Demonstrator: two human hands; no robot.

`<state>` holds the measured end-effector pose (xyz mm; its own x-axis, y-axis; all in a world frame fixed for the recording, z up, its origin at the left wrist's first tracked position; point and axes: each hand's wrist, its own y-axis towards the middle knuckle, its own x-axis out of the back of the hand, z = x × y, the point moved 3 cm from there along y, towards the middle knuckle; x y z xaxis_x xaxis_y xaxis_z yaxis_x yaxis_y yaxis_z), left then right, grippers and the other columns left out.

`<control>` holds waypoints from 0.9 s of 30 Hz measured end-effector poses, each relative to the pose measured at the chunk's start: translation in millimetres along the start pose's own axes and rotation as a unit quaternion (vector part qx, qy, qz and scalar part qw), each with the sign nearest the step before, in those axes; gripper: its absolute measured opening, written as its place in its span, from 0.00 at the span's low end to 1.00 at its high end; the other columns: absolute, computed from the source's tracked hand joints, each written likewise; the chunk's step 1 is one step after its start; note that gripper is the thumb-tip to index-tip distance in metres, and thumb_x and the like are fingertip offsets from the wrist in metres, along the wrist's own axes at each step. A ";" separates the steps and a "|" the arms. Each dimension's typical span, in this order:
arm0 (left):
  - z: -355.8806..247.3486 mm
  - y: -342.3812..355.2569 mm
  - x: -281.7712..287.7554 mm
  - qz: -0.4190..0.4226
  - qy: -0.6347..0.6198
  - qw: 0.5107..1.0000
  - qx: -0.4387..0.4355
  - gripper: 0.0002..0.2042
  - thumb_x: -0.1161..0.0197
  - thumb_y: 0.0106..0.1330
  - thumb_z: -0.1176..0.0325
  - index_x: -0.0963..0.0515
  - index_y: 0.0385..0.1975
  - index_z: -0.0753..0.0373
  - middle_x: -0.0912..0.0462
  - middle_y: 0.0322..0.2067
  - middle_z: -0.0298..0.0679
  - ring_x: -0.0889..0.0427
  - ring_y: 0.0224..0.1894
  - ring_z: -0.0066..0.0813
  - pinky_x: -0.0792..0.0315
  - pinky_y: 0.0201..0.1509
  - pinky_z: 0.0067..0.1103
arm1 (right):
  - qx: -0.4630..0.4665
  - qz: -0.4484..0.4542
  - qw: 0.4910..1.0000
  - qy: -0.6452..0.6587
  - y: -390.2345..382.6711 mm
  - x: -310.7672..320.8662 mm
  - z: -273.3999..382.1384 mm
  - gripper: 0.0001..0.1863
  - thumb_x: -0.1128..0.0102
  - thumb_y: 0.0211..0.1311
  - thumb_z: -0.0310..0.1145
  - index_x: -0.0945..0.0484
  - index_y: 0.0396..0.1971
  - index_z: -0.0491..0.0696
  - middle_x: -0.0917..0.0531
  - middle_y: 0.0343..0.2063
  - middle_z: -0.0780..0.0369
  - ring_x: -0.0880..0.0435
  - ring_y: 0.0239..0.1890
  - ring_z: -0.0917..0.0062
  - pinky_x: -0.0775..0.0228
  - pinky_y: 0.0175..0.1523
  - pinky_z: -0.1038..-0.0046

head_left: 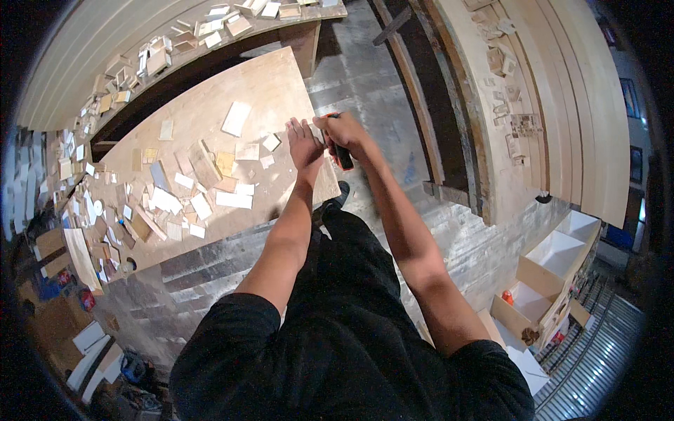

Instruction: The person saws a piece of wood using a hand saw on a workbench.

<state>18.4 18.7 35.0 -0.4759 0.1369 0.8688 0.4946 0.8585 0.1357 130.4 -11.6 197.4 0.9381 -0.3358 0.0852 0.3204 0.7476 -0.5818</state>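
Observation:
My left hand (pixel 305 147) lies palm down near the right edge of a plywood tabletop (pixel 274 84), its fingers stretched out. Just beside it, at that edge, my right hand (pixel 342 131) is closed round an orange-and-black handled tool (pixel 342 157). The tool's working end is hidden by my hands, so its exact kind does not show. Left of my left hand lie a small white block (pixel 272 142) and a pale wooden piece (pixel 247 151). Farther off rests a larger white-faced piece (pixel 236 119).
Many wood offcuts (pixel 168 201) cover the tabletop's left part. A long bench (pixel 330 10) with more scraps runs behind. At right stands a stack of boards (pixel 554 105) with small pieces on it. White-lined wooden boxes (pixel 554 252) sit lower right. My shoe (pixel 339 193) is beside the table.

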 end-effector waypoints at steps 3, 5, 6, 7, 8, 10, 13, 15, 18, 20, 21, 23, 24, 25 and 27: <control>13.9 -0.7 -9.7 -0.005 0.036 0.998 -0.042 0.28 0.43 0.63 0.66 0.32 0.63 0.71 0.39 0.68 0.64 0.44 0.73 0.63 0.48 0.77 0.43 | -0.056 0.020 0.998 -0.012 -18.5 -4.8 10.4 0.20 0.37 0.64 0.46 0.25 0.21 0.46 0.26 0.14 0.63 0.27 0.13 0.77 0.36 0.19 0.70; 15.9 -1.4 -15.3 -0.063 0.030 0.996 -0.053 0.29 0.42 0.62 0.66 0.34 0.65 0.69 0.40 0.68 0.64 0.44 0.73 0.62 0.49 0.77 0.44 | -0.094 0.007 0.995 -0.018 -36.5 -7.5 -5.3 0.19 0.37 0.65 0.46 0.26 0.22 0.47 0.27 0.13 0.65 0.29 0.12 0.79 0.37 0.19 0.71; 12.9 -1.0 -15.4 -0.102 0.021 0.993 -0.054 0.30 0.42 0.62 0.65 0.35 0.66 0.68 0.40 0.68 0.63 0.44 0.73 0.62 0.49 0.77 0.45 | -0.112 0.000 0.993 -0.022 -46.5 -8.1 -13.9 0.19 0.36 0.66 0.46 0.27 0.23 0.47 0.28 0.13 0.66 0.30 0.12 0.80 0.38 0.18 0.72; 14.2 -0.8 -18.4 -0.053 0.037 0.996 -0.055 0.31 0.42 0.62 0.64 0.36 0.67 0.67 0.41 0.69 0.63 0.45 0.73 0.62 0.50 0.77 0.46 | -0.102 -0.013 0.995 -0.006 -55.7 -10.0 -20.2 0.20 0.36 0.66 0.47 0.27 0.23 0.47 0.28 0.13 0.67 0.30 0.12 0.81 0.38 0.18 0.72; 18.0 -1.1 -19.8 -0.004 0.052 0.997 -0.058 0.32 0.41 0.62 0.63 0.38 0.68 0.66 0.42 0.69 0.62 0.45 0.73 0.61 0.51 0.77 0.46 | -0.093 -0.028 0.995 0.010 -65.9 -12.7 -24.6 0.20 0.36 0.66 0.47 0.28 0.24 0.47 0.29 0.13 0.68 0.31 0.12 0.82 0.39 0.18 0.73; 23.9 2.7 -19.4 0.035 0.092 0.992 -0.077 0.35 0.42 0.62 0.60 0.41 0.71 0.63 0.44 0.71 0.59 0.47 0.74 0.59 0.55 0.78 0.46 | -0.062 -0.056 0.996 0.008 -81.9 -20.6 -39.5 0.22 0.37 0.67 0.49 0.28 0.24 0.47 0.30 0.12 0.69 0.31 0.12 0.83 0.38 0.18 0.73; -2.9 -2.0 5.1 0.043 0.081 0.996 -0.013 0.36 0.43 0.63 0.59 0.42 0.72 0.63 0.43 0.71 0.58 0.48 0.74 0.58 0.56 0.78 0.46 | -0.066 -0.097 0.993 -0.025 -125.8 -26.6 -55.0 0.24 0.40 0.69 0.50 0.28 0.22 0.46 0.32 0.12 0.70 0.31 0.12 0.83 0.37 0.18 0.72; 12.8 0.4 -1.6 0.014 0.076 0.997 0.003 0.36 0.43 0.63 0.59 0.42 0.72 0.64 0.42 0.71 0.57 0.47 0.74 0.58 0.54 0.77 0.46 | -0.103 -0.105 0.989 -0.023 -168.6 -33.3 -19.0 0.25 0.40 0.71 0.50 0.29 0.20 0.46 0.33 0.11 0.71 0.32 0.12 0.84 0.39 0.17 0.73; 12.8 3.5 0.3 0.019 0.040 0.999 0.000 0.34 0.46 0.65 0.58 0.42 0.71 0.65 0.43 0.71 0.59 0.48 0.74 0.59 0.53 0.77 0.46 | -0.103 -0.138 0.984 -0.044 -217.7 -28.2 -1.8 0.25 0.40 0.71 0.49 0.29 0.20 0.46 0.33 0.11 0.71 0.33 0.10 0.84 0.43 0.16 0.74; 17.3 5.1 -5.7 0.008 0.030 0.999 -0.022 0.33 0.47 0.66 0.58 0.41 0.71 0.66 0.43 0.70 0.59 0.47 0.74 0.59 0.53 0.76 0.46 | -0.118 -0.138 0.983 -0.036 -213.9 -25.1 0.8 0.25 0.40 0.71 0.49 0.29 0.20 0.46 0.33 0.11 0.71 0.34 0.11 0.85 0.44 0.17 0.74; 18.5 2.5 -5.1 0.009 0.026 0.999 -0.036 0.33 0.47 0.67 0.58 0.40 0.70 0.66 0.43 0.70 0.59 0.47 0.74 0.60 0.52 0.76 0.46 | -0.146 -0.135 0.980 -0.016 -203.3 -23.2 -1.1 0.25 0.40 0.71 0.49 0.29 0.20 0.46 0.33 0.11 0.71 0.35 0.12 0.86 0.43 0.18 0.74; 16.1 -0.3 -2.2 0.035 0.039 0.998 -0.038 0.32 0.47 0.67 0.58 0.39 0.69 0.67 0.43 0.70 0.59 0.47 0.74 0.59 0.52 0.76 0.46 | -0.174 -0.134 0.976 0.006 -179.8 -19.7 -11.1 0.25 0.40 0.71 0.49 0.28 0.20 0.45 0.33 0.11 0.71 0.35 0.14 0.86 0.43 0.20 0.73; 6.9 6.8 -1.2 0.039 0.040 0.998 -0.042 0.31 0.47 0.68 0.58 0.39 0.69 0.67 0.43 0.70 0.59 0.47 0.74 0.59 0.52 0.76 0.46 | -0.163 -0.137 0.977 0.005 -159.8 -15.0 -22.8 0.25 0.40 0.71 0.48 0.28 0.20 0.44 0.33 0.12 0.71 0.35 0.16 0.86 0.42 0.21 0.73; 2.8 12.2 -1.0 0.020 0.035 0.999 -0.034 0.31 0.47 0.68 0.58 0.38 0.69 0.67 0.42 0.70 0.59 0.47 0.74 0.59 0.52 0.76 0.46 | -0.149 -0.137 0.979 -0.001 -146.2 -11.3 -26.0 0.24 0.40 0.70 0.48 0.27 0.20 0.44 0.33 0.12 0.71 0.36 0.17 0.86 0.42 0.22 0.72; 6.9 4.8 5.5 -0.001 0.033 0.999 -0.021 0.29 0.47 0.69 0.59 0.36 0.68 0.68 0.41 0.70 0.58 0.46 0.74 0.58 0.50 0.75 0.46 | -0.127 -0.123 0.984 -0.029 -143.1 -21.6 -23.7 0.24 0.40 0.70 0.47 0.27 0.21 0.43 0.32 0.13 0.70 0.35 0.19 0.85 0.41 0.24 0.71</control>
<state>13.1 27.0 37.1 -0.4288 0.1009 0.8978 0.5244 0.8370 0.1564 61.2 -124.9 259.7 0.8444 -0.4496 0.2912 0.5029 0.4780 -0.7202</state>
